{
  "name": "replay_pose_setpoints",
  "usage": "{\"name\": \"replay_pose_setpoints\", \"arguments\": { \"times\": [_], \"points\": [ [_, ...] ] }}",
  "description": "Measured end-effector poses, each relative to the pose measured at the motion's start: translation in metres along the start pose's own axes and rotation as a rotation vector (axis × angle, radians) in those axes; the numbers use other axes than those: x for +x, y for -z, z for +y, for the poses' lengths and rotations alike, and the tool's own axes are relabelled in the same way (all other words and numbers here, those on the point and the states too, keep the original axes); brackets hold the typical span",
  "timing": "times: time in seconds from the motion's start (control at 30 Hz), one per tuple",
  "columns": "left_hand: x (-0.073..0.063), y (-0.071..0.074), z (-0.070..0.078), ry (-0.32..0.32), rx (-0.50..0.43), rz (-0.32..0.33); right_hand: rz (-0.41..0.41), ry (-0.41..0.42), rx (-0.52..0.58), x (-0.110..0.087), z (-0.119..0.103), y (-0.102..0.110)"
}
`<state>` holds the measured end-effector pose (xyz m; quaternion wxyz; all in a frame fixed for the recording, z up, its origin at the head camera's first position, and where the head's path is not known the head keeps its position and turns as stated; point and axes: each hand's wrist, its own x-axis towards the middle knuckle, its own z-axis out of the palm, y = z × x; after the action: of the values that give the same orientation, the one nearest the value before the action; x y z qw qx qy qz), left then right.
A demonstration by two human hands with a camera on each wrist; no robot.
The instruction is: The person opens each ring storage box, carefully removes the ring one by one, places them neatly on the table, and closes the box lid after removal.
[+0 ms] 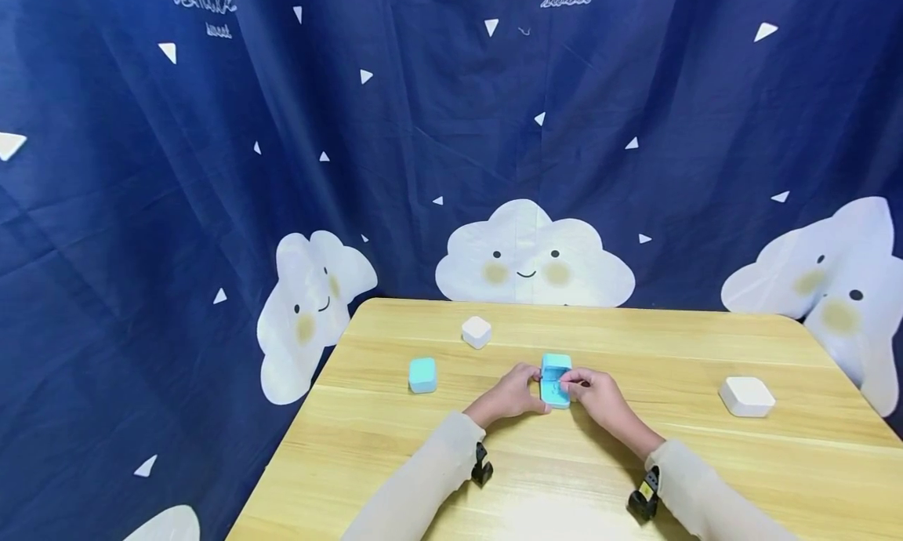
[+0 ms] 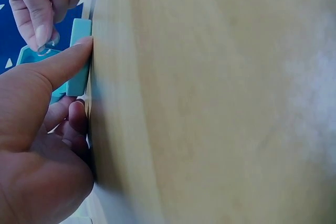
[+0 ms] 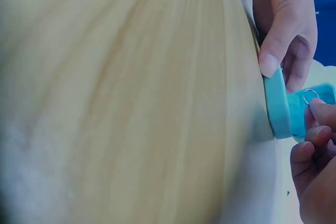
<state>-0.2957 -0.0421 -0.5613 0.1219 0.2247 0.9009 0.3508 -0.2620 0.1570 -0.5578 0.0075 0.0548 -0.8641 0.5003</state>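
The right hand (image 1: 598, 396) pinches a thin ring (image 3: 306, 94) between thumb and fingertip, its other fingers curled toward the palm. The ring is at the mouth of a small turquoise box (image 1: 555, 381), which stands open with its lid raised on the side away from the person; whether the ring touches the inside of the box, I cannot tell. Just left of that pinch, the left hand (image 1: 511, 392) grips the box, its thumb along the near edge and its fingers around the left side toward the back. Under both hands is a wooden table (image 1: 564, 462), on which the box rests. Nearer the person than the grip, light sleeves (image 1: 430, 474) cover the forearms, with a small black device (image 1: 482, 466) at the left cuff and another at the right. Well to the left of the grip sits a second turquoise box (image 1: 422, 375), closed; farther back, also to the left, is a small white box (image 1: 476, 332). A larger white box (image 1: 747, 396) lies well to the right. Beyond the table hangs a dark blue curtain (image 1: 451, 133) printed with smiling clouds and white triangles.
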Motion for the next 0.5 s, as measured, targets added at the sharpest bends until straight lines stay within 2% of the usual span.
{"name": "replay_pose_setpoints", "arguments": {
  "times": [0.33,0.5],
  "points": [
    [-0.001,0.001,0.001,-0.019,0.007,0.005,-0.027,0.034,-0.008,-0.012,-0.008,0.003],
    [0.000,0.001,0.001,-0.018,0.006,0.004,-0.042,0.022,-0.012,-0.020,-0.009,0.003]
  ]
}}
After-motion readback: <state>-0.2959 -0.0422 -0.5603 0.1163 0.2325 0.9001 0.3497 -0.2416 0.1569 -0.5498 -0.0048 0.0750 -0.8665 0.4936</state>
